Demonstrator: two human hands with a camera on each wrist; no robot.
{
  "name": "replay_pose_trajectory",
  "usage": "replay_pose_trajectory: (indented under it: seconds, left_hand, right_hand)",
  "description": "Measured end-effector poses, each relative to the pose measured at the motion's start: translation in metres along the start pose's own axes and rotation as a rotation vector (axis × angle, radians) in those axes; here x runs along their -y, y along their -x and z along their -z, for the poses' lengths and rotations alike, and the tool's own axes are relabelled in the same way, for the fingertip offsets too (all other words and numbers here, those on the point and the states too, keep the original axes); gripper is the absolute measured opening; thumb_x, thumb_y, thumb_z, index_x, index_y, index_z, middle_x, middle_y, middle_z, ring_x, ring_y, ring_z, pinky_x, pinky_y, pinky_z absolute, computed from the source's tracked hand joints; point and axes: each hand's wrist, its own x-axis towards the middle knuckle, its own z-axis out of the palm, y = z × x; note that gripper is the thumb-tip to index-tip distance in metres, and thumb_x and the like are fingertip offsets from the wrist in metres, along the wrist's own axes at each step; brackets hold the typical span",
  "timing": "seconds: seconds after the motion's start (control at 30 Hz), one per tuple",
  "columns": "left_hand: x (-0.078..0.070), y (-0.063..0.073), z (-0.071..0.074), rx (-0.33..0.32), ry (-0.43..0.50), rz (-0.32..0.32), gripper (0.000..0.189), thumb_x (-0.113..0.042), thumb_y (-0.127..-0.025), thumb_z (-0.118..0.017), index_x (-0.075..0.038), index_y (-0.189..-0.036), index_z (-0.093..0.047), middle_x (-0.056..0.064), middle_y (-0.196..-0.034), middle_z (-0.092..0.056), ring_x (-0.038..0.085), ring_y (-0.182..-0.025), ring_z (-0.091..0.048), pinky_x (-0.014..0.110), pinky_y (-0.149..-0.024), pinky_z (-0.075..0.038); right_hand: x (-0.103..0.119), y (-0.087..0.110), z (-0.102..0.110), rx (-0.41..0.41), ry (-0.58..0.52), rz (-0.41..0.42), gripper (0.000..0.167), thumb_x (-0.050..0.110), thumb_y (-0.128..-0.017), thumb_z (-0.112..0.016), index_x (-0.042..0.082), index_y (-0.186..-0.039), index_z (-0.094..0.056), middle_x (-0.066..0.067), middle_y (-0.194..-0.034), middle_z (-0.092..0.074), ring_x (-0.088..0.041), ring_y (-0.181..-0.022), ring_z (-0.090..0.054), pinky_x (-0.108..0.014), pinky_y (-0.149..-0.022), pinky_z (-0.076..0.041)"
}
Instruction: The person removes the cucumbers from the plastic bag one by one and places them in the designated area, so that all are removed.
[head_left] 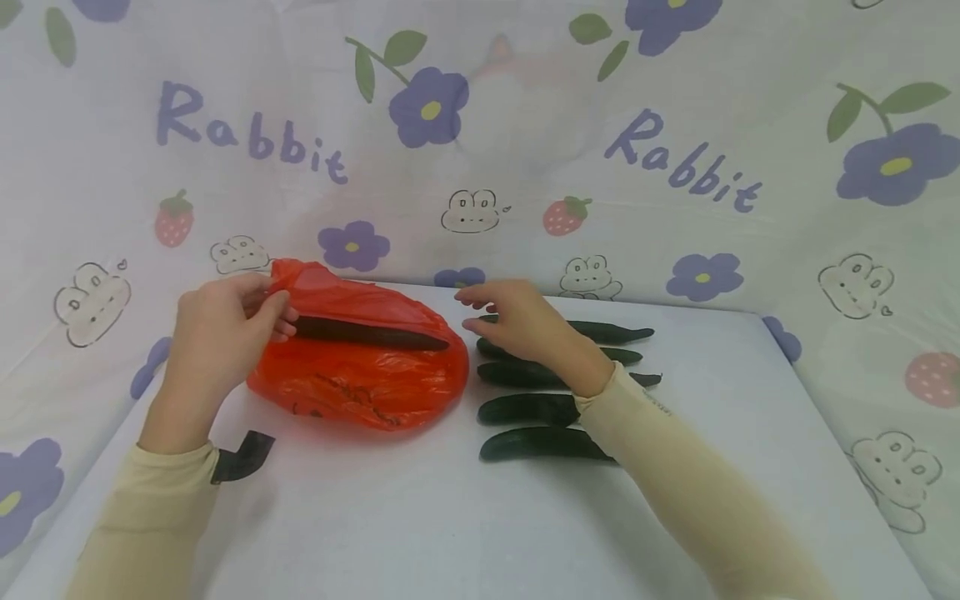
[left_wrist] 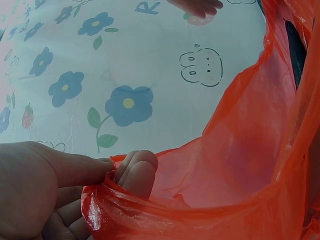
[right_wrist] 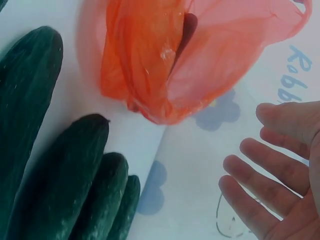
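Observation:
My left hand [head_left: 225, 346] pinches the rim of a red plastic bag [head_left: 352, 392] between thumb and fingers, as the left wrist view also shows at the bag's edge [left_wrist: 165, 207]. The bag lies with its mouth spread, and one dark green cucumber [head_left: 367, 334] shows inside it. Just right of the bag, my right hand [head_left: 517, 321] hovers over the far cucumbers with spread fingers and nothing in them. Several cucumbers [head_left: 536, 410] lie side by side there, partly covered by my right hand and forearm. In the right wrist view, bare fingertips [right_wrist: 235, 162] stand apart from the nearest cucumber [right_wrist: 65, 175].
A white table [head_left: 420, 525] carries everything. Behind it hangs a pale cloth [head_left: 525, 158] printed with flowers, rabbits and strawberries. A black strap piece [head_left: 246, 457] sticks out from my left cuff.

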Motion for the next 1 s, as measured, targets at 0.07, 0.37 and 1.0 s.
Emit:
replay_pose_trajectory:
  seconds: [0.07, 0.37, 1.0]
  left_hand:
    - [-0.001, 0.0, 0.0, 0.0, 0.001, -0.003, 0.028, -0.02, -0.11, -0.066, 0.002, -0.127, -0.073, 0.013, -0.094, -0.078, 0.028, -0.083, -0.079, 0.023, -0.077, -0.062]
    - [-0.001, 0.0, -0.002, -0.001, 0.006, -0.007, 0.029, -0.019, -0.11, -0.066, 0.003, -0.128, -0.072, 0.013, -0.094, -0.078, 0.028, -0.082, -0.079, 0.027, -0.079, -0.063]
    - [0.0, -0.001, -0.003, -0.009, -0.013, -0.035, 0.028, -0.018, -0.11, -0.066, 0.003, -0.126, -0.073, 0.013, -0.092, -0.078, 0.029, -0.082, -0.079, 0.043, -0.083, -0.064]
  right_hand:
    - [0.003, -0.003, -0.003, 0.014, 0.0, -0.007, 0.043, 0.019, -0.102, -0.078, 0.013, -0.144, -0.07, -0.004, -0.133, -0.073, -0.023, -0.117, -0.068, -0.04, -0.098, -0.061]
    - [0.002, -0.019, -0.016, 0.034, 0.01, -0.017, 0.043, 0.017, -0.101, -0.079, 0.011, -0.142, -0.071, -0.007, -0.13, -0.074, -0.027, -0.116, -0.069, -0.039, -0.095, -0.062]
    - [0.006, -0.042, -0.044, 0.07, 0.008, 0.047, 0.037, 0.013, -0.103, -0.073, 0.009, -0.14, -0.073, -0.004, -0.119, -0.077, -0.026, -0.112, -0.068, -0.034, -0.096, -0.058]
